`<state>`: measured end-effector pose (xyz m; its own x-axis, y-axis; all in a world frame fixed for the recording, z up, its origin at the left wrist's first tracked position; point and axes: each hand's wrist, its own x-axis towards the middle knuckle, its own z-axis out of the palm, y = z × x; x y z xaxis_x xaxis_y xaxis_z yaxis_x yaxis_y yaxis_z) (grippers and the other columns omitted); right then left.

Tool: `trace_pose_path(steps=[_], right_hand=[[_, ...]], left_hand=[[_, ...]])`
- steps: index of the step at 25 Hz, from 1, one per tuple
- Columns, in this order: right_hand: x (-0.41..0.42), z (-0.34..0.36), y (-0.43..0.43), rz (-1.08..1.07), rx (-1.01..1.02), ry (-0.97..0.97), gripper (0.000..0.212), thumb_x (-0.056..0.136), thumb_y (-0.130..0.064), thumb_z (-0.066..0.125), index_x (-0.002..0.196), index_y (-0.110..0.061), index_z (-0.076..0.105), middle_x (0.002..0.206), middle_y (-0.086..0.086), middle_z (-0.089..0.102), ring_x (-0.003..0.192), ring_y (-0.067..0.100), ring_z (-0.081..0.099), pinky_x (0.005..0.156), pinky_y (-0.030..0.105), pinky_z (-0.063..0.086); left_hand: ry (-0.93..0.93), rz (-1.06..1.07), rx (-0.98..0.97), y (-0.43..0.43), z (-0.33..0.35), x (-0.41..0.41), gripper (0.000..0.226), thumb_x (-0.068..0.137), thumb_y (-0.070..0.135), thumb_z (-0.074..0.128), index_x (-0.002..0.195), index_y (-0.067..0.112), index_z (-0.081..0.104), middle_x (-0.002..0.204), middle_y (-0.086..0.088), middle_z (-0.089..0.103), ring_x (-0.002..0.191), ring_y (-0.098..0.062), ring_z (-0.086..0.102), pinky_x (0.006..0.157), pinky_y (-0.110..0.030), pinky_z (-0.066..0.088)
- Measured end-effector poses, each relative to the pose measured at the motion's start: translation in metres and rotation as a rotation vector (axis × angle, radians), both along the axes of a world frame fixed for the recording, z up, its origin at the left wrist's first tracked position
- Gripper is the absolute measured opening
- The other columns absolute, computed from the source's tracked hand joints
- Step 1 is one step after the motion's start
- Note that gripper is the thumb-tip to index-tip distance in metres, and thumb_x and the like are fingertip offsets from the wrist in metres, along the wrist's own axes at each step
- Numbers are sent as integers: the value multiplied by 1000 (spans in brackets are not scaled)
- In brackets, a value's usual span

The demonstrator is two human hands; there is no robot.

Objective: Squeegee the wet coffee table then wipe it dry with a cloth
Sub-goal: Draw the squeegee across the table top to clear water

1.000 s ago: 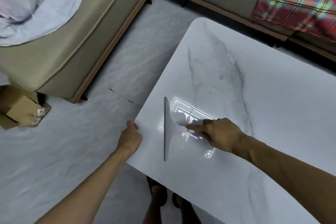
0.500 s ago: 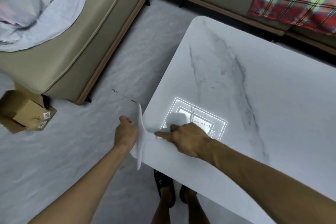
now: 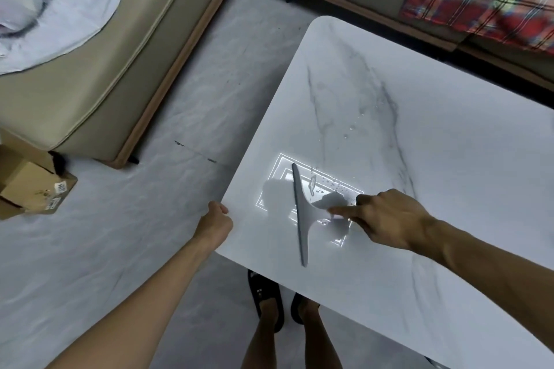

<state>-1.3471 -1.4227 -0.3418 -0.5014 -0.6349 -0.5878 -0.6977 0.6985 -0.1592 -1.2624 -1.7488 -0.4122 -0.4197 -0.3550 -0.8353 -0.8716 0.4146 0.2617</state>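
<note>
My right hand (image 3: 386,219) clamps its fingers (image 3: 344,212) on the squeegee (image 3: 301,213) handle, the long blade lying on the counter (image 3: 449,144) just left of them, parallel to the edge my left hand (image 3: 214,223) grips.

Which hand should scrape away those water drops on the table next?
Right. The right hand grips the squeegee, whose blade lies on the table beside the drops. The left hand is at the table edge, away from them, with no tool.
</note>
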Motion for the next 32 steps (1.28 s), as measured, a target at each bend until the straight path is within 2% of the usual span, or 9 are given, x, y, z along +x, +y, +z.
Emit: trace_pose_path(steps=[4, 7, 10, 13, 16, 22, 26, 28, 32], right_hand=[[16, -1, -49, 80, -83, -126, 65, 92, -20, 37, 143, -56, 19, 113, -1, 56, 87, 33, 64, 66, 33, 38], [47, -20, -126, 142, -122, -246, 65, 97, -13, 39, 149, -46, 21, 119, 6, 53, 96, 35, 61, 70, 36, 41], [63, -32, -157, 195, -112, -207, 68, 97, -10, 42, 152, -42, 17, 120, 8, 52, 97, 33, 62, 72, 36, 43], [57, -35, -129, 202, -117, -167, 70, 95, -10, 42, 150, -45, 18, 121, 8, 52, 98, 33, 62, 78, 39, 48], [35, -28, -68, 166, -56, -169, 68, 94, -14, 39, 148, -51, 20, 122, 3, 53, 96, 32, 63, 71, 33, 39], [21, -3, 0, 79, -22, -56, 60, 96, -24, 34, 143, -58, 21, 104, -5, 57, 77, 29, 61, 60, 30, 33], [49, -21, -57, 110, -175, -133, 41, 104, -38, 32, 143, -51, 33, 102, -1, 58, 82, 29, 62, 65, 29, 31], [58, -32, -73, 165, -184, -117, 43, 104, -30, 39, 144, -47, 36, 105, 1, 60, 90, 28, 62, 66, 29, 30], [46, -40, -26, 126, -190, -95, 51, 101, -23, 44, 141, -53, 35, 106, -3, 61, 91, 26, 63, 68, 28, 33]], left_hand=[[104, 203, -60, -8, -1, -1, 32, 90, 3, 38, 121, 12, 37, 108, -11, 50, 88, -25, 51, 72, -30, 43], [91, 118, -107, -19, -2, 3, 27, 91, 11, 46, 118, 11, 41, 109, -12, 53, 96, -31, 55, 78, -34, 44], [98, 49, -131, -22, -4, 8, 20, 93, 11, 41, 113, 9, 42, 103, -12, 53, 89, -30, 53, 75, -34, 44], [50, -13, -92, -13, -11, 15, 15, 93, 12, 36, 108, 12, 41, 97, -9, 54, 80, -23, 52, 64, -30, 41], [28, -84, -79, 4, -18, 20, 22, 86, 1, 34, 100, 17, 39, 83, -1, 47, 66, -11, 44, 51, -25, 32], [9, -169, -70, 27, -18, 11, 23, 84, 0, 35, 99, 17, 40, 78, 5, 41, 70, -12, 44, 51, -24, 32], [-55, -244, -8, 34, -11, 5, 20, 91, 11, 37, 111, 12, 42, 98, -4, 50, 97, -27, 53, 64, -29, 37], [-52, -266, -7, 33, -9, 4, 26, 94, 19, 36, 117, 7, 42, 110, -10, 53, 90, -24, 52, 64, -30, 35], [-103, -253, 2, 35, -12, -1, 24, 92, 4, 35, 115, 8, 38, 123, -17, 49, 84, -20, 47, 58, -26, 35]])
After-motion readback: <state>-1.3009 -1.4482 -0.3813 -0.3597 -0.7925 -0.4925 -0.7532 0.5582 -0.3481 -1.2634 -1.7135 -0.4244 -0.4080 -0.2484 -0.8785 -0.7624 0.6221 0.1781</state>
